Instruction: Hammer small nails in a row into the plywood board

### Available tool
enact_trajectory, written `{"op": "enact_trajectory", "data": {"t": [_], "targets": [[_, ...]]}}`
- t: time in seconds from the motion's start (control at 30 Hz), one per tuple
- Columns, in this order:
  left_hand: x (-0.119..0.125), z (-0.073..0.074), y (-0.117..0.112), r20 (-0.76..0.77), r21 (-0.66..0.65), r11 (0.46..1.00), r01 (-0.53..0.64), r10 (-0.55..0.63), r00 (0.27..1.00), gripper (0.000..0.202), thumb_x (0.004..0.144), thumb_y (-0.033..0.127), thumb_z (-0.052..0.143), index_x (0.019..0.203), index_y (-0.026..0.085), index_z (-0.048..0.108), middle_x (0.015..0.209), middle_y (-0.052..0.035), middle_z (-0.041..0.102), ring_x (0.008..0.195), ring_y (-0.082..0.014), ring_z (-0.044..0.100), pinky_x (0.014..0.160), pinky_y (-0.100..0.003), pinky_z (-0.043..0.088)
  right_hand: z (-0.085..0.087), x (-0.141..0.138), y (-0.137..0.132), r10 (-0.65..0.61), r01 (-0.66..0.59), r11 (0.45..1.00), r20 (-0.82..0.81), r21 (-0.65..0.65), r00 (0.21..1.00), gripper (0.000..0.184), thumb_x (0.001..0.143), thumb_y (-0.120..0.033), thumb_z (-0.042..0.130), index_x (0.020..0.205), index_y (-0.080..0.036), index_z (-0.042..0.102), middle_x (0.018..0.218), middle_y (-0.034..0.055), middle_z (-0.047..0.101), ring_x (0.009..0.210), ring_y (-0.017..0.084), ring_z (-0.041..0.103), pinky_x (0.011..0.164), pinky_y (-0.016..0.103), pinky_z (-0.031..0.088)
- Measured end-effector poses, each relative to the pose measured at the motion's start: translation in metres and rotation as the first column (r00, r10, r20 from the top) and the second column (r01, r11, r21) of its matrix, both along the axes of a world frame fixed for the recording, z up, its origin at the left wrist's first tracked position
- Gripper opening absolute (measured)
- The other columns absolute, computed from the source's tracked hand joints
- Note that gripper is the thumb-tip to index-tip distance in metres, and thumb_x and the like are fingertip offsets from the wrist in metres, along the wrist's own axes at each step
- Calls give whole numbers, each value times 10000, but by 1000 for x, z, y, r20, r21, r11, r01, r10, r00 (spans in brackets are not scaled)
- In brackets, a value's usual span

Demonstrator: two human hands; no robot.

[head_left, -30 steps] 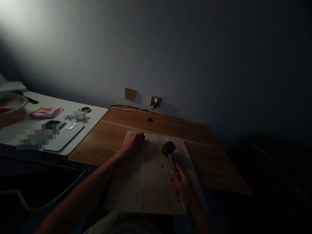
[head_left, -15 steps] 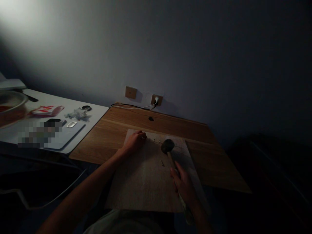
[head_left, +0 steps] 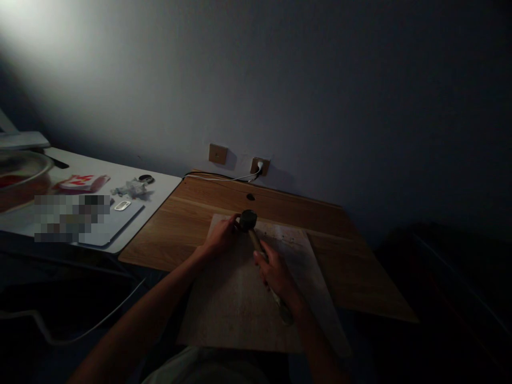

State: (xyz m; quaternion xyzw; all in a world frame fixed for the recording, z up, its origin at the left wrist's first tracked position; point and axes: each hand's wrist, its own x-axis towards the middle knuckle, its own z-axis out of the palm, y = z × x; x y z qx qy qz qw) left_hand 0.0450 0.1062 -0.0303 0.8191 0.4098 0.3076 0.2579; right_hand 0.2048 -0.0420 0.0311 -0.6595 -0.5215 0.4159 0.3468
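Note:
My right hand (head_left: 275,271) is wrapped round the handle of a mallet (head_left: 248,220) with a dark round head. That head is over the far left part of a pale wooden board (head_left: 240,309), right beside the fingertips of my left hand (head_left: 223,236). My left fingers are pinched together near the board's far left corner; what they hold, if anything, is hidden. Several small metal pieces, like nails or screws (head_left: 284,238), show dimly along the far side of the board.
The board lies on a brown wooden table (head_left: 160,234) against the wall. On a white table (head_left: 168,184) at left are a large bowl (head_left: 28,181), a red-and-white packet (head_left: 83,183), crumpled plastic (head_left: 136,188) and a grey laptop-like slab (head_left: 116,229). A white cable runs to a wall socket (head_left: 260,166).
My right hand has moved the mallet left and away from me, from the board's right side to beside my left fingers. My left hand stays at the far left corner. The view has shifted slightly.

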Motion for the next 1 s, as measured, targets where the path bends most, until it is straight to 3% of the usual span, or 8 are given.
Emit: {"op": "enact_trajectory", "data": {"t": [0.27, 0.43, 0.6, 0.77, 0.83, 0.87, 0.93, 1.0], "targets": [[-2, -3, 1, 0, 40, 999, 1, -1, 1000, 586, 782, 89, 573, 1359, 168, 512, 957, -60, 770, 837, -213, 724, 717, -261, 510, 0, -5, -1, 8, -8, 1000, 0, 2, 1000, 508, 936, -399, 457, 1383, -167, 521, 773, -36, 550, 352, 60, 445, 268, 186, 338], [0, -1, 0, 9, 17, 1000, -9, 9, 1000, 561, 767, 68, 564, 1317, 176, 550, 910, -48, 764, 835, -210, 725, 700, -252, 508, -3, -3, -1, 18, -18, 1000, -36, 14, 999, 481, 937, -416, 476, 1370, -216, 539, 771, -47, 546, 342, 51, 442, 268, 180, 332], [-3, -2, 6, 65, -38, 998, 58, -55, 996, 528, 757, 79, 598, 1272, 189, 559, 942, -21, 740, 807, -176, 702, 735, -258, 528, -2, 10, -12, 6, -6, 1000, -43, 2, 999, 512, 923, -449, 496, 1372, -206, 532, 804, -41, 553, 354, 51, 450, 269, 181, 336], [0, 7, -16, 56, 186, 980, 69, -81, 995, 355, 822, 138, 621, 1172, 194, 599, 1151, -76, 627, 992, -188, 645, 862, -308, 540, 1, 37, -46, -64, 60, 997, -97, -42, 993, 598, 911, -504, 506, 1418, -187, 501, 784, -37, 549, 351, 43, 402, 274, 173, 308], [8, 14, -38, -2, 315, 931, 186, -196, 981, 282, 885, 132, 572, 1159, 188, 604, 1125, -83, 622, 1018, -191, 627, 875, -306, 532, 1, 46, -60, -104, 97, 992, -87, -83, 991, 656, 897, -527, 519, 1447, -172, 476, 721, -47, 535, 347, 55, 386, 276, 178, 307], [14, 17, -50, -87, 386, 872, 302, -292, 953, 243, 910, 115, 536, 1130, 180, 616, 1075, -83, 637, 984, -188, 628, 853, -299, 528, 0, 50, -66, -128, 119, 987, -73, -109, 989, 692, 889, -542, 525, 1464, -163, 458, 669, -59, 514, 346, 65, 382, 278, 180, 307], [26, 24, -71, -282, 487, 702, 520, -437, 854, 241, 931, 90, 517, 1119, 187, 632, 1049, -81, 667, 976, -188, 629, 864, -306, 514, -2, 55, -75, -150, 142, 979, -42, -146, 988, 752, 876, -568, 525, 1484, -137, 433, 583, -78, 469, 344, 83, 383, 288, 182, 308], [37, 28, -87, -435, 535, 568, 626, -450, 780, 191, 932, 103, 558, 1075, 186, 653, 1030, -89, 689, 997, -203, 630, 848, -320, 509, -5, 57, -79, -162, 158, 975, -17, -156, 987, 778, 868, -582, 513, 1484, -112, 432, 537, -87, 439, 347, 91, 385, 299, 180, 302]]}}
